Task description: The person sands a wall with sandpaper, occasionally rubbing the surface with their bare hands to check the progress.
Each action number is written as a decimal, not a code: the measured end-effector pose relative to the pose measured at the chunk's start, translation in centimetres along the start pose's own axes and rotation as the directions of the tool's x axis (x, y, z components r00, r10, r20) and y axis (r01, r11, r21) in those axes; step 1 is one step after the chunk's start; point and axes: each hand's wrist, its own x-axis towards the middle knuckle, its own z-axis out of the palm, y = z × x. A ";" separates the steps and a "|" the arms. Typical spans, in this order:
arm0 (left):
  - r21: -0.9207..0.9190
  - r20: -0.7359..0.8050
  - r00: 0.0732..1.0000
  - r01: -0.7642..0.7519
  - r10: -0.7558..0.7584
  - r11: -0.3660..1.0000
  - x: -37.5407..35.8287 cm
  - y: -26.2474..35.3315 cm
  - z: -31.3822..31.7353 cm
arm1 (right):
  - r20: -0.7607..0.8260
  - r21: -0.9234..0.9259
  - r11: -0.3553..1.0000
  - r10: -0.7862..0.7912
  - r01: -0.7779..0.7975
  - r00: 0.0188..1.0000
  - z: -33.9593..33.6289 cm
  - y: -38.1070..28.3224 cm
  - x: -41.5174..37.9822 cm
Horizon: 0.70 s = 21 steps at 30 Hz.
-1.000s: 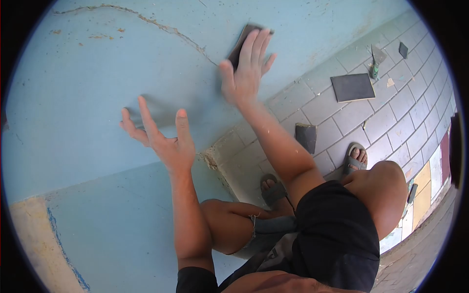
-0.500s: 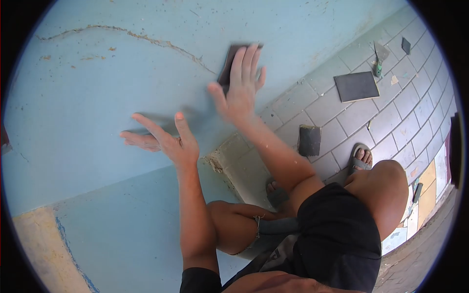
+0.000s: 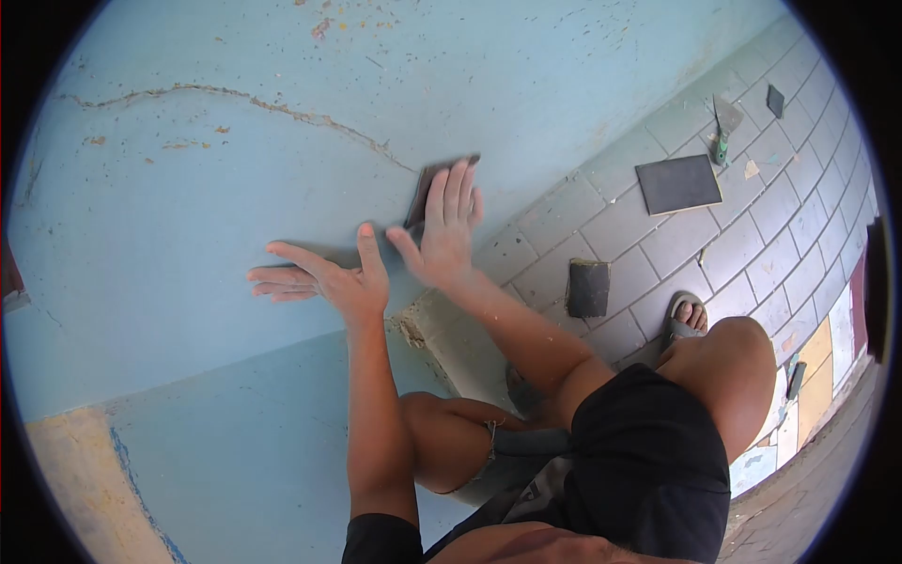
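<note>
Against the pale blue wall (image 3: pixel 188 226), my right hand (image 3: pixel 445 226) presses a dark sheet of sandpaper (image 3: pixel 424 190) under its flattened fingers. The sheet's upper corner sticks out past the fingertips, and the rest is partly covered by the hand. A long crack (image 3: pixel 272 105) in the wall runs down to the sheet's left edge. My left hand (image 3: pixel 338 282) is to the left and lower, fingers spread and nothing in them, close over the wall with its thumb pointing up toward the right hand.
On the tiled floor (image 3: pixel 742 235) lie a larger dark sheet (image 3: pixel 678 184), a smaller dark piece (image 3: pixel 589 289), a green-handled scraper (image 3: pixel 724 130) and a small dark scrap (image 3: pixel 775 101). A broken ledge edge (image 3: pixel 423 334) juts below the hands. My sandalled foot (image 3: pixel 689 315) rests at right.
My right hand and the sandpaper have slid lower along the wall, closer to my left hand. The view has tilted slightly; my left hand stays spread.
</note>
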 end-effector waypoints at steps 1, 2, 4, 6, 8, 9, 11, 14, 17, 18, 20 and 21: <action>0.019 -0.008 1.000 -0.021 0.021 1.000 -0.1 -0.3 0.1 | 0.107 -0.052 0.999 -0.012 0.017 0.994 0.6 0.9 -2.6; 0.040 -0.010 0.999 -0.040 0.041 0.998 -0.2 -0.5 0.2 | 0.106 -0.053 0.998 -0.011 0.017 0.994 -0.1 1.5 -2.5; 0.028 0.008 0.999 -0.046 0.046 0.999 0.1 -0.6 0.2 | 0.246 -0.167 0.982 -0.048 0.091 0.968 -1.8 2.5 -1.8; 0.038 0.057 0.998 -0.031 0.029 0.999 -0.6 -1.2 -1.0 | 0.061 -0.083 0.994 0.079 -0.074 0.995 -3.8 3.3 4.2; 0.009 0.068 0.995 -0.079 0.078 0.997 -0.4 -1.1 -0.8 | -0.187 0.120 0.960 0.274 -0.255 0.943 -6.2 3.2 11.5; 0.001 0.071 0.994 -0.079 0.079 0.997 -0.5 -0.7 -0.7 | -0.191 0.113 0.960 0.273 -0.255 0.943 -6.1 2.9 11.4; -0.037 0.015 1.000 0.010 -0.010 0.999 -0.2 0.5 0.1 | -0.259 0.213 0.933 0.341 -0.291 0.904 -4.3 1.3 11.5; 0.020 0.030 0.999 0.026 -0.027 0.999 -0.1 0.2 0.5 | 0.112 0.058 0.992 0.105 -0.112 0.988 -0.2 -1.7 -0.6; -0.029 0.098 0.995 0.035 -0.032 0.999 0.0 0.2 -0.5 | 0.259 -0.036 0.987 0.160 -0.156 0.952 -3.3 1.1 0.0; -0.003 0.114 0.993 0.044 -0.043 0.999 -0.3 0.0 -1.3 | 0.069 0.057 0.937 0.339 -0.343 0.938 -4.5 3.6 4.5; -0.074 0.138 0.990 0.047 -0.037 0.996 -0.1 0.7 -1.4 | -0.103 0.167 0.854 0.512 -0.493 0.853 -5.0 5.8 8.3; -0.084 0.141 0.989 0.048 -0.036 0.995 -0.2 1.0 -1.2 | -0.119 0.169 0.856 0.510 -0.489 0.852 -5.0 5.4 8.3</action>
